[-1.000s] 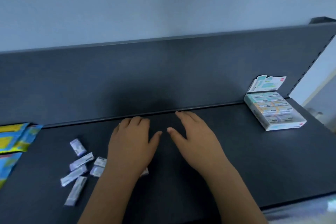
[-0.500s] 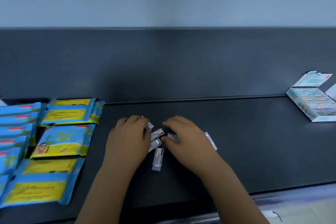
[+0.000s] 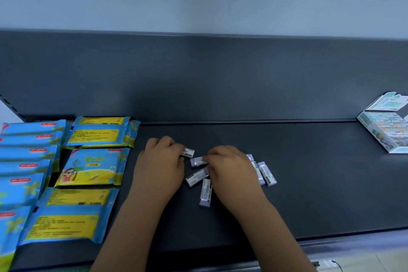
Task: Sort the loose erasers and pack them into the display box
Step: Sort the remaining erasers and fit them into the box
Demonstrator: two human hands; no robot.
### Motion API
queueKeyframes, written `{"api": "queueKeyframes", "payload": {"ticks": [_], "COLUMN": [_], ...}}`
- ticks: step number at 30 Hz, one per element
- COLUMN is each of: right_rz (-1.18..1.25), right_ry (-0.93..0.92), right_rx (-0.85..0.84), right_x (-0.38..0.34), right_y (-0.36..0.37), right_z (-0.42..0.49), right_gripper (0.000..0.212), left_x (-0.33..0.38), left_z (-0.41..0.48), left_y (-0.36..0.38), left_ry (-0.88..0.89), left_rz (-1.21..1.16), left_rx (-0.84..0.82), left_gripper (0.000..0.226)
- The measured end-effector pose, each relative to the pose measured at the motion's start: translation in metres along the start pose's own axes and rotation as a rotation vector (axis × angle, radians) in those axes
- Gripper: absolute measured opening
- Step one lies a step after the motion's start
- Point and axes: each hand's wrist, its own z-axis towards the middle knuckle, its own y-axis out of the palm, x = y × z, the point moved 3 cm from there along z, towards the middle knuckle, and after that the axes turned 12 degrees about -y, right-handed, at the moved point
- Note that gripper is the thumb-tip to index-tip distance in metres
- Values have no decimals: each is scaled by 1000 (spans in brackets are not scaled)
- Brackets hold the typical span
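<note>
Head view: I look down on a dark shelf (image 3: pixel 320 183) with both my hands near its middle
Left hand (image 3: pixel 161 165): knuckles up, fingers curled, tips closed on one end of the far eraser (image 3: pixel 188 152)
Right hand (image 3: pixel 231 170): curled as well, thumb and forefinger pinching the end of the tilted eraser (image 3: pixel 198 161)
Loose erasers: two lie between my hands, one slanted (image 3: pixel 197 178) and one pointing toward me (image 3: pixel 205 192); more lie side by side just right of my right hand (image 3: pixel 268 173)
Display box (image 3: pixel 384 137): far right, against the back panel (image 3: pixel 198 77), lid flap raised, well apart from the erasers
Edges: back panel rises straight behind; the front lip runs just below my forearms
Open room: a wide bare stretch between the erasers and the box; on my left, packets (image 3: pixel 92 168) lie just beside my left hand
Hidden: my palms and fingertips' undersides; the box is cut off by the right edge, the packets by the left; print on everything is too blurred to read
Materials: shelf matte and smooth; erasers small pale-lilac blocks in white sleeves; packets glossy blue and yellow film; box thin printed card
</note>
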Motion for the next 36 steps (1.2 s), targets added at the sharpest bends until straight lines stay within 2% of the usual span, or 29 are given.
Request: {"api": "queueKeyframes", "payload": {"ticks": [5, 10, 11, 15, 20, 22, 26, 27, 31, 36], "right_rz": [-18, 4, 7, 13, -67, -48, 36, 52, 117, 104], "right_ry": [68, 80, 85, 84, 78, 79, 100, 102, 109, 122], "right_rx": [-22, -54, -55, -31, -73, -50, 58, 76, 152, 238], "right_x": [-3, -5, -5, -4, -1, 0, 4, 6, 19, 46], "right_y": [-2, -1, -1, -3, 0, 1, -6, -9, -26, -48], "right_z": [7, 9, 9, 10, 13, 11, -1, -4, -16, -26], "right_gripper": [17, 20, 21, 31, 8, 5, 16, 18, 22, 26], "left_x": [-4, -12, -13, -14, -6, -4, -2, -2, 6, 49], "left_z": [-1, -2, -2, 3, 12, 16, 22, 25, 34, 30], "left_y": [-4, -9, -8, -5, 1, 3, 3, 3, 0, 0], "left_ry": [17, -37, -38, -71, -111, -121, -95, -95, -66, 50], "left_rz": [-142, -76, -57, -71, -36, -40, 25, 30, -10, -231], "left_rx": [-55, -91, -78, -109, -131, -117, -52, -63, -116, -147], "left_gripper": [25, 22, 27, 72, 82, 76, 20, 14, 9, 13]}}
